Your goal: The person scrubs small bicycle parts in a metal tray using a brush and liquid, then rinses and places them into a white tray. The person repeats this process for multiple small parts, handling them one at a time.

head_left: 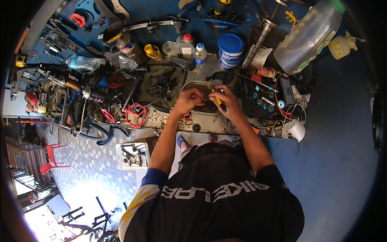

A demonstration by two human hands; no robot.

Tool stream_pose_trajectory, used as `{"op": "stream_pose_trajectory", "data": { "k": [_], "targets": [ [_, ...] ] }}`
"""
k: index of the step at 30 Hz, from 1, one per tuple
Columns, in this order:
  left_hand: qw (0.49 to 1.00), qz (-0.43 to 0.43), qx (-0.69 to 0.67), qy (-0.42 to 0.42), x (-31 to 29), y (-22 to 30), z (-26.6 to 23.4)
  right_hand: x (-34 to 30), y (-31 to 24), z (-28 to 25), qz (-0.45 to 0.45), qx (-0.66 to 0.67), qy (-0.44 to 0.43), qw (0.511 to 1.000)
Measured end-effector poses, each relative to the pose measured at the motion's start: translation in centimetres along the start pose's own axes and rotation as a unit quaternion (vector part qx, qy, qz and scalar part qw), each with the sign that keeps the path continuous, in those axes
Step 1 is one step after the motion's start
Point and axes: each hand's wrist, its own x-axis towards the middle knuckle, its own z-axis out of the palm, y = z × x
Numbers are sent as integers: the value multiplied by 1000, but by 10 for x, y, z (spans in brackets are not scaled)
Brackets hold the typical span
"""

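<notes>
My right hand (226, 100) is closed round a slim hand tool (220, 104) with a yellow-and-black handle; its working end points away from me and its exact kind is unclear. To its left, my left hand (188, 101) has its fingers curled in a pinch, and whatever they hold is too small to make out. Both hands are over a shallow oval metal tray (187, 86) with a dark inside, near the front of the workbench. Small red rings (188, 118) and a dark round part (196, 127) lie on the bench edge below my left hand.
Left of the tray, small dark parts (163, 80) lie on a mat beside a red pedal (136, 115). Behind stand a water bottle (199, 54) and a blue-lidded tub (231, 50). Bearings and cables (268, 99) sit right. A white bin (132, 156) of parts stands lower left.
</notes>
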Motion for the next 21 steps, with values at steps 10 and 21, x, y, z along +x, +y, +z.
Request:
{"op": "stream_pose_trajectory", "data": {
  "k": [10, 21],
  "targets": [
    [996, 0, -87, 14, -6, 12, 5, 0, 18, 10, 12, 149, 41, 988],
    [958, 63, 281, 18, -4, 34, 12, 5, -1, 2, 35, 13, -49, 998]
  ]
}}
